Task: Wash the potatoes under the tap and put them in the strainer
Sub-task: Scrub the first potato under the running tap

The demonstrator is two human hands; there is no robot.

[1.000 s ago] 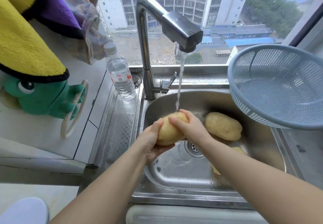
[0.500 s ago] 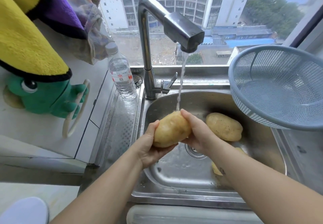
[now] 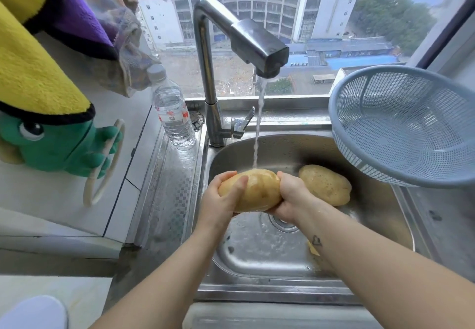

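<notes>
A large yellow potato (image 3: pixel 257 190) lies crosswise under the running stream from the steel tap (image 3: pixel 257 46). My left hand (image 3: pixel 221 200) grips its left end, thumb over the top. My right hand (image 3: pixel 290 197) grips its right end from below. A second potato (image 3: pixel 325 184) rests in the steel sink (image 3: pixel 380 226) behind my right hand. A small yellow bit of a third potato (image 3: pixel 314 249) peeks out under my right forearm. The blue mesh strainer (image 3: pixel 401 125) sits tilted on the sink's right rim with nothing in it.
A clear water bottle (image 3: pixel 172 115) stands on the draining board left of the tap. A green plush toy (image 3: pixel 59 146) with a ring and yellow and purple cloths (image 3: pixel 38 71) hang on the left. The window is directly behind the tap.
The potato has turned to lie more level under the stream. My left thumb has slid over its top and my right hand has moved to its right end.
</notes>
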